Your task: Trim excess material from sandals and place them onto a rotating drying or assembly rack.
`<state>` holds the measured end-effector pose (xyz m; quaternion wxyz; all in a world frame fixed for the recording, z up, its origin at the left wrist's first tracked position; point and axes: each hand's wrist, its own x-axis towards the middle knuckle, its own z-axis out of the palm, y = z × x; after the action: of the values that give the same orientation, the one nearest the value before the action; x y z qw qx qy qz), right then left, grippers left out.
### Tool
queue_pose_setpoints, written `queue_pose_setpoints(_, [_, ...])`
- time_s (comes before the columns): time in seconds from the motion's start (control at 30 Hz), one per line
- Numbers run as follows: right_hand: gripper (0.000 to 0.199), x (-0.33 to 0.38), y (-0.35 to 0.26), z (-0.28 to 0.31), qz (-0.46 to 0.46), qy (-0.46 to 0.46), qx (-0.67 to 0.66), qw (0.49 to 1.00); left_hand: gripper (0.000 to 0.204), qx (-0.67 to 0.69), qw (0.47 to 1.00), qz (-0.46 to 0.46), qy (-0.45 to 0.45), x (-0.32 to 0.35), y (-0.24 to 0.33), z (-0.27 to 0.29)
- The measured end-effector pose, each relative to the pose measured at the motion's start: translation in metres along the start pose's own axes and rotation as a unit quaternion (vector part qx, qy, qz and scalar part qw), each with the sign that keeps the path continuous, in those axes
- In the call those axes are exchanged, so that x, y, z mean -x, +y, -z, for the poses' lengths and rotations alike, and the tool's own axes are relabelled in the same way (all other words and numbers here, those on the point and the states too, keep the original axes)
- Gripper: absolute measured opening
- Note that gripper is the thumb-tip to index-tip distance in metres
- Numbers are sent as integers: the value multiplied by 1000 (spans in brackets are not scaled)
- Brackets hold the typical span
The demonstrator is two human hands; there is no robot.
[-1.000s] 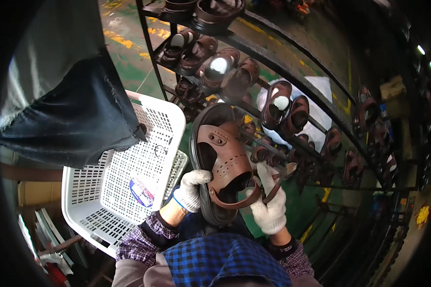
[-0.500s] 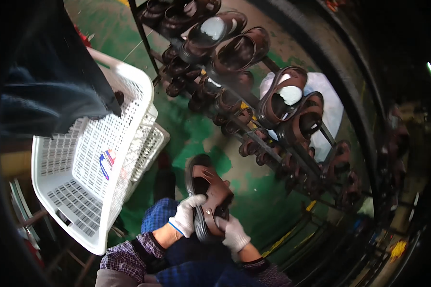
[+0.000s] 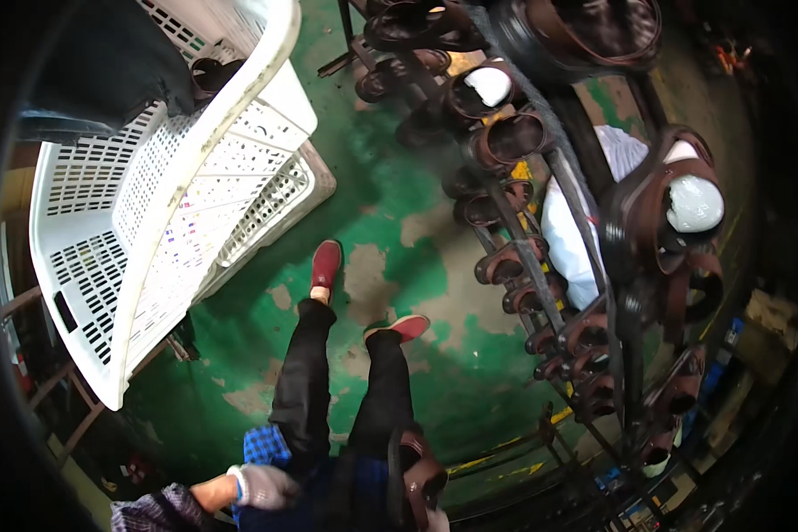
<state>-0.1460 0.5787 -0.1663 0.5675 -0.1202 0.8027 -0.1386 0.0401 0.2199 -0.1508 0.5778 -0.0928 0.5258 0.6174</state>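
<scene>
A brown sandal (image 3: 423, 474) with a dark sole is held low at my right side. Only a bit of my right hand (image 3: 437, 520), in a white glove, shows under it at the lower edge, closed on the sandal. My left hand (image 3: 266, 486), gloved too, is over my blue checked garment (image 3: 266, 448). Its fingers look curled in, and I see nothing in them. More brown sandals (image 3: 510, 139) sit on the dark metal rack (image 3: 528, 275) to the right, some with white stuffing (image 3: 694, 203).
White plastic baskets (image 3: 84, 177) stand at the left, one over another. Dark cloth (image 3: 106, 71) hangs over the upper one, with a brown shoe (image 3: 208, 78) beside it. White bags (image 3: 567, 248) show behind the rack. My feet in red shoes (image 3: 326, 263) are on the worn green floor (image 3: 239, 355).
My left hand has let go of the sandal and moved left. The sandal has gone down and right, toward the lower edge, with my right hand. The whole view has shifted too.
</scene>
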Motion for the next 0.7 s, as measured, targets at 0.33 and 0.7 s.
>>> queue_pose_setpoints(0.33, [16,-292,-131,41,-34,214,-484,848,38,-96,848,-22,520,-151,28,341])
queue_pose_setpoints(0.7, [41,-614,-115,-31,118,204,-440,866,39,335,744,-339,468,-370,34,675])
